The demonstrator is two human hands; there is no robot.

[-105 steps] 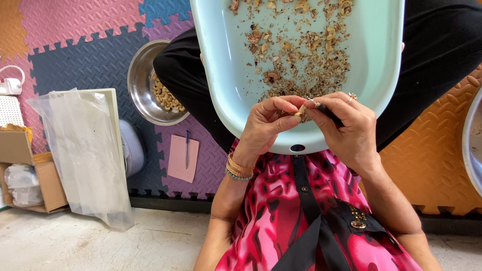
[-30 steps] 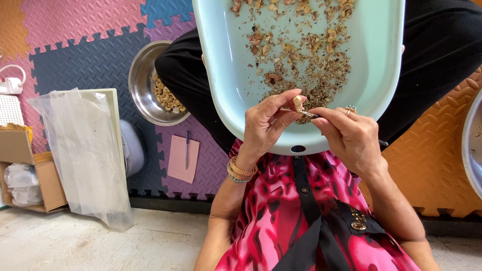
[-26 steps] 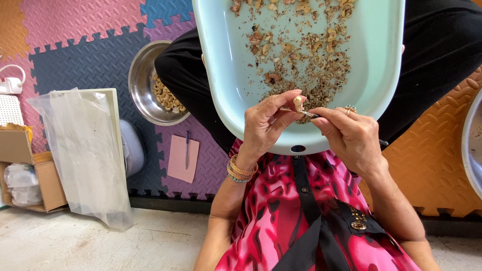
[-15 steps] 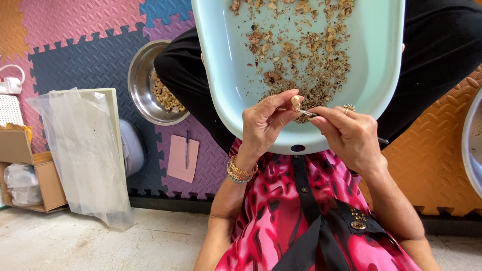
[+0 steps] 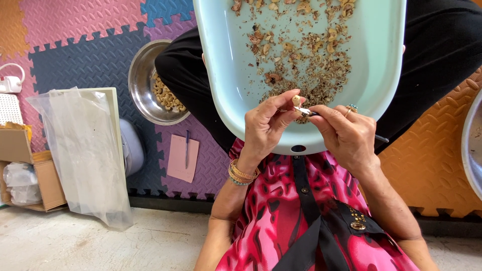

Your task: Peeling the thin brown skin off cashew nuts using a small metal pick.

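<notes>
Left hand (image 5: 266,128): pinched a pale nut (image 5: 296,100) over the tub (image 5: 221,75).
Right hand (image 5: 344,135): gripped a small knife (image 5: 305,111), blade against the nut.
Bowl (image 5: 143,85): held peeled nuts, beside the tub.

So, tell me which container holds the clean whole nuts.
The round steel bowl on the floor mat, beside the knee. The pale blue tub on the lap holds mostly broken shells and skins.
</notes>
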